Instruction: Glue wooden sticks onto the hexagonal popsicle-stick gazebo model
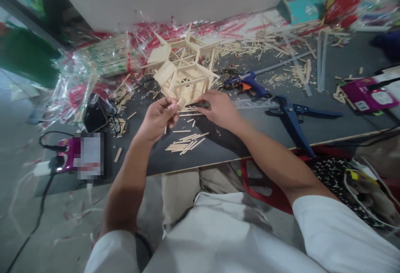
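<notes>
My left hand (pixel 161 117) is closed, thumb and fingers pinching a short flat wooden stick (pixel 181 104). Opposite it, my right hand (pixel 220 108) has its thumb and fingers curled together over some thin sticks; whatever lies between the fingertips is too small to make out. Just beyond both hands stands a pale wooden stick model (pixel 184 82) with an open, many-sided frame and slanted panels. Nearer me on the dark tabletop lies a loose pile of short wooden sticks (pixel 186 143).
A blue hot glue gun (pixel 248 83) and a blue-handled cutter (pixel 292 112) lie right of the model. Bundled sticks in plastic (pixel 108 54) and a black box (pixel 95 112) are at left. Purple boxes with cables (pixel 365 94) sit toward the table's ends. Stick scraps (pixel 246 48) litter the back.
</notes>
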`<act>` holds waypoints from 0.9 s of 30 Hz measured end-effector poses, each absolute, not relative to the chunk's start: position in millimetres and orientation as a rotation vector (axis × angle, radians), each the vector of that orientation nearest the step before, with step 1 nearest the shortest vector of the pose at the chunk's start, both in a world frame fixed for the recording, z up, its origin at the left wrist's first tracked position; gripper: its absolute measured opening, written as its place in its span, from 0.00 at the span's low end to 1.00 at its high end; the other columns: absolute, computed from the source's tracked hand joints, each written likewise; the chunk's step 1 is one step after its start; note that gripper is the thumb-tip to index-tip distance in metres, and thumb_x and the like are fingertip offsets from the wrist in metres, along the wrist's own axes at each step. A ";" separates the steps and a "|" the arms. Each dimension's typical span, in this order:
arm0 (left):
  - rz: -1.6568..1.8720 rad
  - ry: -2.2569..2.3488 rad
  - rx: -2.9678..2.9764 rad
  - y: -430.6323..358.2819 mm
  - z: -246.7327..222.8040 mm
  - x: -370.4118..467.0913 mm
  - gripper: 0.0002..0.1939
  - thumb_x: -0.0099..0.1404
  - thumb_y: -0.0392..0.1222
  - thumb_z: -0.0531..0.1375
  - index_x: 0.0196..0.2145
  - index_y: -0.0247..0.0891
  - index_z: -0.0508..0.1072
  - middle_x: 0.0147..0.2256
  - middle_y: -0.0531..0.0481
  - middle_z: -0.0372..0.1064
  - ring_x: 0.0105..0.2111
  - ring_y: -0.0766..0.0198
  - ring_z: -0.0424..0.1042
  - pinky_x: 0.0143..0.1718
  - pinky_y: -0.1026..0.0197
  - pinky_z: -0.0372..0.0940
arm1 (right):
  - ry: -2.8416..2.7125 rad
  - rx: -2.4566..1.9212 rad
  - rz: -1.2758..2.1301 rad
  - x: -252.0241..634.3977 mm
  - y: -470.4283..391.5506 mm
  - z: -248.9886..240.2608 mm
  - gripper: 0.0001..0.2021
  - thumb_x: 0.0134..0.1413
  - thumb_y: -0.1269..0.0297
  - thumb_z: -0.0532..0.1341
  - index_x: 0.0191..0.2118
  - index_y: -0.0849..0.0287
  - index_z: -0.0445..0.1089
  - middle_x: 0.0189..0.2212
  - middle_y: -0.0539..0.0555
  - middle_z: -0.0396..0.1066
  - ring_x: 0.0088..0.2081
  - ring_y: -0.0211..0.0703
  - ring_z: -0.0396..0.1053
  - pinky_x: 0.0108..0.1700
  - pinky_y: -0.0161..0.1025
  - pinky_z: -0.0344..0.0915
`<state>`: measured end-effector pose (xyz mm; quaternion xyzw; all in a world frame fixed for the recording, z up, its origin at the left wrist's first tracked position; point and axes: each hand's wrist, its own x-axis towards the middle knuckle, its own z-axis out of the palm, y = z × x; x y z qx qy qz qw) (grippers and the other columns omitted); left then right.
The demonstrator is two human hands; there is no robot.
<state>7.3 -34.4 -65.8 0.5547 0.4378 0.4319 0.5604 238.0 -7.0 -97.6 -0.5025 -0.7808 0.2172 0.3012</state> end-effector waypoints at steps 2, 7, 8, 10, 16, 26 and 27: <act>1.007 1.014 1.239 -34.8 -71.0 12.4 0.32 0.54 0.68 0.75 0.35 0.40 0.70 0.20 0.57 0.65 0.17 0.72 0.61 0.16 0.70 0.56 | -2.008 -1.231 0.772 236.2 -9.7 -91.7 0.08 0.57 0.61 0.72 0.41 0.57 0.80 0.37 0.54 0.79 0.35 0.44 0.71 0.43 0.43 0.67; 1.094 1.092 1.283 -33.5 -82.2 20.7 0.28 0.58 0.64 0.75 0.36 0.41 0.69 0.20 0.58 0.65 0.17 0.71 0.63 0.16 0.69 0.57 | -1.715 -1.043 1.287 228.0 -16.5 -86.0 0.22 0.49 0.49 0.75 0.45 0.58 0.77 0.34 0.53 0.78 0.28 0.38 0.67 0.31 0.39 0.65; 1.111 1.109 1.320 -33.4 -83.3 21.7 0.27 0.59 0.62 0.74 0.36 0.41 0.69 0.22 0.57 0.67 0.18 0.71 0.64 0.16 0.69 0.57 | -1.669 -1.018 1.343 226.4 -17.4 -86.2 0.23 0.49 0.47 0.75 0.44 0.58 0.76 0.34 0.52 0.77 0.27 0.37 0.67 0.29 0.38 0.65; 1.136 1.118 1.389 -33.8 -84.2 23.3 0.23 0.61 0.58 0.74 0.36 0.40 0.69 0.31 0.52 0.74 0.19 0.72 0.67 0.16 0.69 0.59 | -1.597 -0.996 1.405 224.3 -18.6 -86.8 0.24 0.48 0.45 0.75 0.43 0.57 0.75 0.33 0.52 0.76 0.25 0.36 0.65 0.25 0.37 0.63; 1.047 1.129 1.473 -36.2 -85.7 25.5 0.14 0.66 0.46 0.69 0.36 0.39 0.68 0.49 0.42 0.79 0.27 0.68 0.75 0.19 0.68 0.66 | -1.553 -0.994 1.426 225.1 -19.8 -83.6 0.24 0.47 0.45 0.76 0.43 0.57 0.74 0.33 0.51 0.76 0.25 0.35 0.66 0.24 0.36 0.63; 1.039 1.187 1.779 -38.4 -92.2 16.6 0.14 0.66 0.50 0.69 0.40 0.40 0.71 0.37 0.49 0.79 0.34 0.63 0.78 0.28 0.66 0.69 | -1.653 -0.953 1.299 226.3 -20.0 -86.2 0.23 0.51 0.45 0.74 0.44 0.58 0.77 0.36 0.53 0.78 0.25 0.35 0.66 0.28 0.37 0.63; 1.042 1.194 1.817 -38.3 -91.6 16.0 0.12 0.66 0.48 0.69 0.39 0.40 0.72 0.36 0.50 0.79 0.34 0.63 0.78 0.30 0.66 0.69 | -1.671 -0.951 1.281 226.2 -19.9 -86.7 0.22 0.51 0.45 0.74 0.44 0.58 0.77 0.36 0.53 0.78 0.26 0.35 0.66 0.28 0.37 0.62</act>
